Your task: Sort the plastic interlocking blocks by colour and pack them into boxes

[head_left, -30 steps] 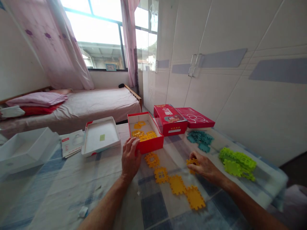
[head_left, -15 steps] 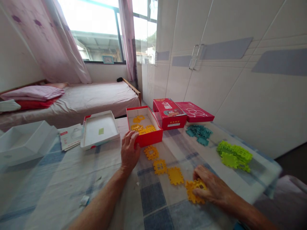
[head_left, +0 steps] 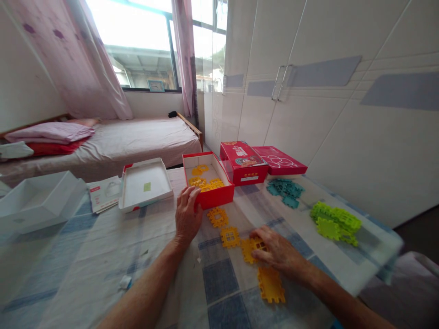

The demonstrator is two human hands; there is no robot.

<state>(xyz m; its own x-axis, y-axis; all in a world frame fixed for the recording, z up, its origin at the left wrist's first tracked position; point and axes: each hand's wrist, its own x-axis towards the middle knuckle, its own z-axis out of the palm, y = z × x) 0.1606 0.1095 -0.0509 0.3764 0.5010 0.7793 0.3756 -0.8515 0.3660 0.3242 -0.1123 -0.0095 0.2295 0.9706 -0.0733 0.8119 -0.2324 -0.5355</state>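
Note:
My left hand [head_left: 188, 214] rests at the near left corner of an open red box [head_left: 216, 196], its fingers curled over the rim. Several yellow interlocking tiles [head_left: 206, 185] lie in the box. My right hand [head_left: 279, 251] pinches a yellow window-grid tile [head_left: 261, 246] over another yellow tile [head_left: 246, 252] on the table; the fingers partly cover both. Below the right hand lies a solid yellow tile [head_left: 270, 285]. Towards the box follow a small-grid tile [head_left: 229, 236] and a tile with a larger opening [head_left: 217, 217].
Teal tiles [head_left: 286, 191] and lime-green tiles [head_left: 334, 221] lie in piles at the right. Behind stand a closed red box [head_left: 243, 162] and a flatter red box [head_left: 281, 161]. Leftward are a white lid [head_left: 146, 189], paper leaflets [head_left: 104, 194] and a white tray [head_left: 37, 201].
My right hand has moved left and away from me with the window-grid tile, from the nearest tile to the one beside it. The solid tile beneath is now uncovered. My left hand stays at the box.

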